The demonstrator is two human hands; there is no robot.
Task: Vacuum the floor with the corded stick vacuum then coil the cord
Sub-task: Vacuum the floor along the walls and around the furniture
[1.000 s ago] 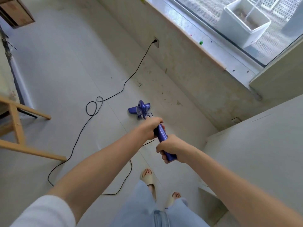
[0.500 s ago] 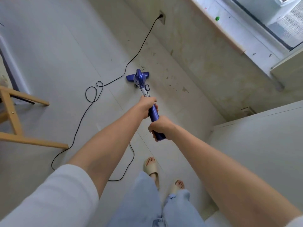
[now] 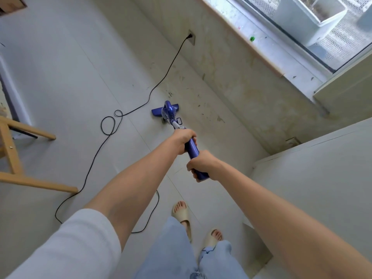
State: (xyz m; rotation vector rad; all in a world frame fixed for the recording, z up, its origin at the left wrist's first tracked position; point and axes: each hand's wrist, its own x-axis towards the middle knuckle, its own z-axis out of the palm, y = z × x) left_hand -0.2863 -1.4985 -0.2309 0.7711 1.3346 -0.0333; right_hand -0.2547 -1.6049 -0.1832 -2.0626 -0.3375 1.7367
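Overhead, the pale floor (image 3: 60, 77) fills most of the view, with dark debris specks along the wall base. The blue stick vacuum (image 3: 169, 114) stands near those specks, head flat on the floor, likely so suction reaches the dirt. Its black cord (image 3: 112, 125) runs from the wall outlet (image 3: 191, 36), loops loosely well left of the head, and trails near the person's feet; slack probably allows reach. The left hand (image 3: 184, 140) grips the handle higher up, fingers curled round it; the right hand (image 3: 202, 165) wraps the handle end, apparently to steer and push.
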